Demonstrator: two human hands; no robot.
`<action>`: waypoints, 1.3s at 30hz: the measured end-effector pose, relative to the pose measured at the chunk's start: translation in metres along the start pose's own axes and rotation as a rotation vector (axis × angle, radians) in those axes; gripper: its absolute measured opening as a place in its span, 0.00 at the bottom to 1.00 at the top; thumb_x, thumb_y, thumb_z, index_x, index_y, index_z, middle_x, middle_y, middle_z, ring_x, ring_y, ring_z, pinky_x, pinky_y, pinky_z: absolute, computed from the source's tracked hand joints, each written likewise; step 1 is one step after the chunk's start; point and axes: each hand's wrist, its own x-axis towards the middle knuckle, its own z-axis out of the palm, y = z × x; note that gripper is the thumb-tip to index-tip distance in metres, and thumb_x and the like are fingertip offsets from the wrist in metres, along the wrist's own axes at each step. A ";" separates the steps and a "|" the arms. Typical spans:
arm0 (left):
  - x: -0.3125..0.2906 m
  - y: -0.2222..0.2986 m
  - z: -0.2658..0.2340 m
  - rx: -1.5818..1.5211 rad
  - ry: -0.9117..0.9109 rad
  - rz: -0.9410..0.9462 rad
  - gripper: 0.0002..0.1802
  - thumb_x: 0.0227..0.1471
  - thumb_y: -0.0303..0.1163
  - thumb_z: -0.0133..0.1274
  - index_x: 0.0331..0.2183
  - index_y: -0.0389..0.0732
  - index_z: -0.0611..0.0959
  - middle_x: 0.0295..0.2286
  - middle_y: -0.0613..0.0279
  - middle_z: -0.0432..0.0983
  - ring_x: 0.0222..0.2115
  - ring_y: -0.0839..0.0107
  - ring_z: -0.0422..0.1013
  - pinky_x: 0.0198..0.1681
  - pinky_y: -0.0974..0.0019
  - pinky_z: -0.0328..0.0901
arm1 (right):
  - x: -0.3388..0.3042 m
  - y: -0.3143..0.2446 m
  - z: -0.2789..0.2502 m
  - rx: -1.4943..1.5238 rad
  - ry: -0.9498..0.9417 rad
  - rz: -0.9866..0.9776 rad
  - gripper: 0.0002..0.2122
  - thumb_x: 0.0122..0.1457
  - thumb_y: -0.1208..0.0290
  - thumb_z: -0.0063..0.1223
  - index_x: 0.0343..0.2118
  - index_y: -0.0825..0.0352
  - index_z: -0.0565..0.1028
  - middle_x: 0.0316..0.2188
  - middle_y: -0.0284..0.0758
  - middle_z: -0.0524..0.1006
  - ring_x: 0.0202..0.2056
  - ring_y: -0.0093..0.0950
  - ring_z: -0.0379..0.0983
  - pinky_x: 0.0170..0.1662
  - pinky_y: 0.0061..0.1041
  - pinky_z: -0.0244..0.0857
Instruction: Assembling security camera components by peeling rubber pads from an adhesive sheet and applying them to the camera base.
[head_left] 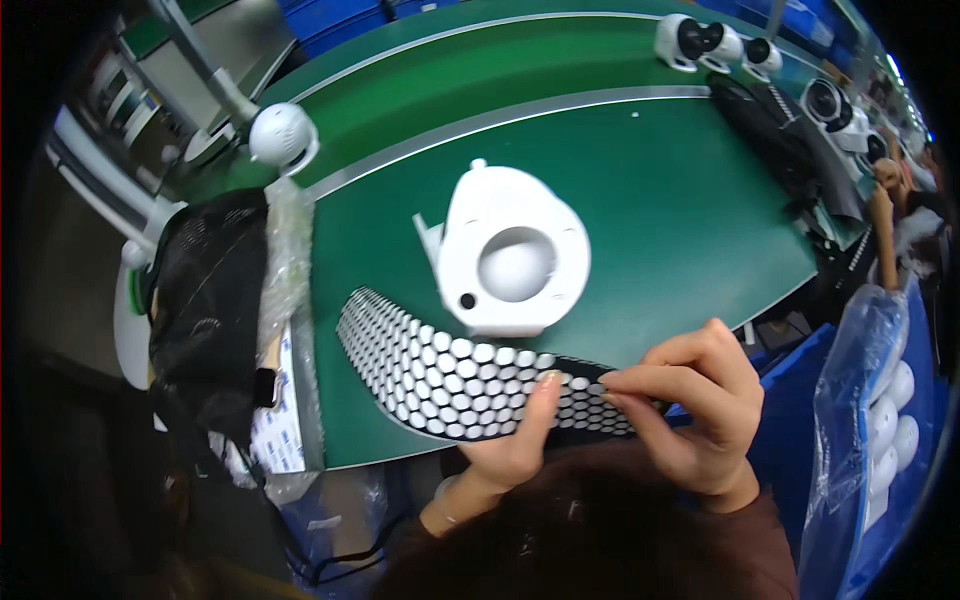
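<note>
A curved black sheet covered with rows of white round pads [450,375] spans the near edge of the table. My left hand [510,445] grips its lower edge, thumb on top and the other fingers hidden beneath. At the sheet's right end, my right hand [700,400] pinches with thumb and forefinger; whether a single pad is between the fingertips is too small to tell. Just beyond the sheet lies a white plastic housing [570,235] with a round opening, a small black hole and a flat tab on its left. Neither hand touches it.
A black mesh bag [210,300] and clear plastic wrap lie along the left edge. White camera-like units [680,42] stand at the back right, near a black bag [770,130]. A blue bin [790,440] and bagged white domes [885,425] are at right, with people beyond.
</note>
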 end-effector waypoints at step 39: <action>-0.003 -0.008 -0.023 0.515 -0.157 0.195 0.31 0.39 0.21 0.48 0.46 0.30 0.52 0.35 0.56 0.63 0.33 0.73 0.63 0.38 0.74 0.60 | 0.001 0.010 0.040 0.153 0.040 -0.004 0.09 0.34 0.85 0.56 0.23 0.68 0.73 0.21 0.33 0.69 0.19 0.19 0.65 0.20 0.13 0.59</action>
